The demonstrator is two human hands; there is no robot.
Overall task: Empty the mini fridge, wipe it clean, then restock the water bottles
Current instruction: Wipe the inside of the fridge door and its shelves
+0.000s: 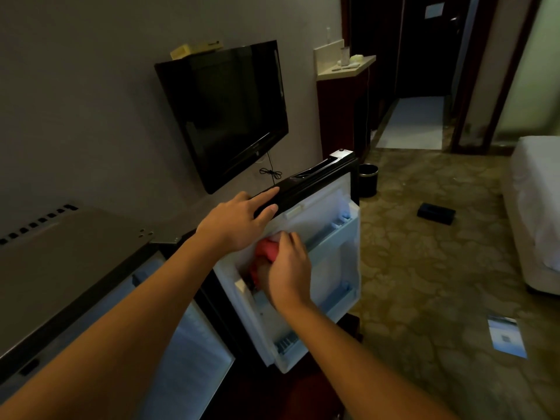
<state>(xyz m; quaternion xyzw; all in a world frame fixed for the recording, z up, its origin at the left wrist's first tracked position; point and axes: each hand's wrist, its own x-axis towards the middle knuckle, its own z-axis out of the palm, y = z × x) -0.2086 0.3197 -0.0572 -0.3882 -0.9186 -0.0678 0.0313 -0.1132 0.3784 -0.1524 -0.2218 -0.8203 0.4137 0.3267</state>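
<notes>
The mini fridge stands at the lower left with its door swung open toward me. The door's white inner side shows pale shelf rails. My left hand rests on the door's black top edge, fingers laid along it and thumb over the rim. My right hand grips a red cloth and presses it against the door's inner panel near the top. The fridge's inside glows bluish, and no bottles show in it.
A black television hangs on the wall above the fridge. A small dark bin stands past the door. On the patterned carpet lie a black flat object and a blue-white leaflet. A white bed fills the right edge.
</notes>
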